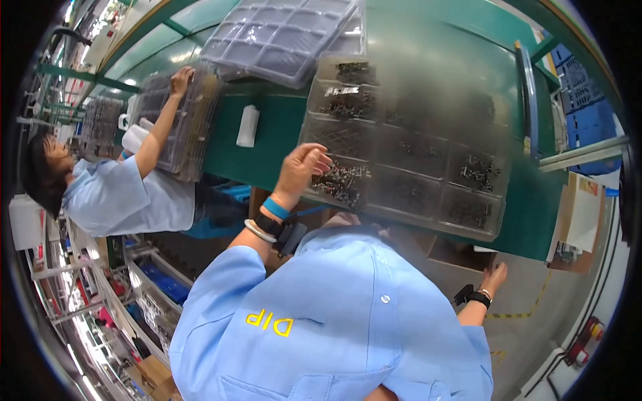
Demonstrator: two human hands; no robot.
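Observation:
A wide clear plastic compartment tray lies on the green table in front of me, with small dark leaded parts in several cells. At its near left cell is my left hand, fingers curled together beside a pile of small parts. Whatever those fingers may hold is too small to make out. Low on the right, off the table's front edge, hangs my right hand. Its thumb and fingers look apart, and nothing shows in them.
Stacked clear trays stand behind on the left. A white roll lies on the green table. Further left a co-worker reaches over another tray stack. Blue crates and a cardboard box are at right.

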